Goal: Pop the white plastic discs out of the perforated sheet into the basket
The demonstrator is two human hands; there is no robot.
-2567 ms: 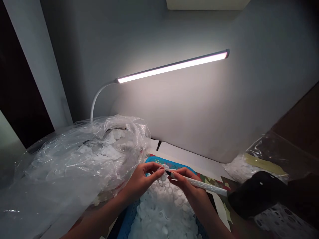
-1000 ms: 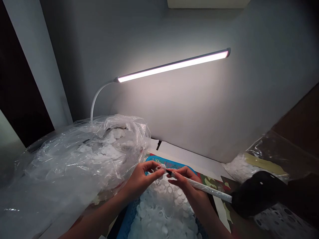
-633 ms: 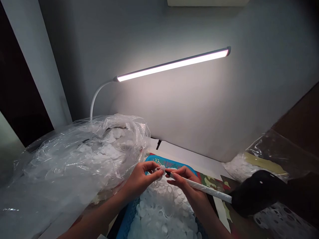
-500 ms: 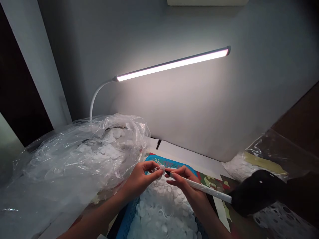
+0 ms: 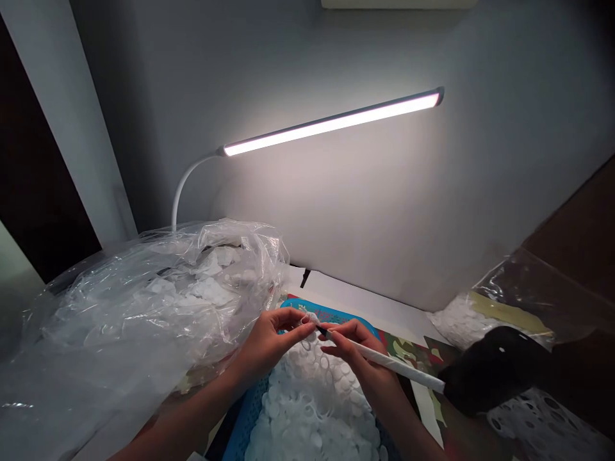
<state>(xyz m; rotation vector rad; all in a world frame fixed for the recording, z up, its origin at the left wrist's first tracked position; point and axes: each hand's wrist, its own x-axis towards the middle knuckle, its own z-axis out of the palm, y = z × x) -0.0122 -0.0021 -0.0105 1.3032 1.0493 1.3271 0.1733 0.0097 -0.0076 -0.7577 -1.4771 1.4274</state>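
- Left hand (image 5: 271, 335): thumb and forefinger pinched together on a small white piece (image 5: 312, 317) (exact outline too small to tell).
- Right hand (image 5: 364, 353): fingers closed around the tool (image 5: 413, 372), dark tip at the piece; contact cannot be confirmed.
- Below both grips: heap (image 5: 307, 394) of loose white bits in the blue tray (image 5: 246, 410).
- Progress, as judged: work on the piece appears under way, release not yet made; how much of the heap is finished cannot be told.
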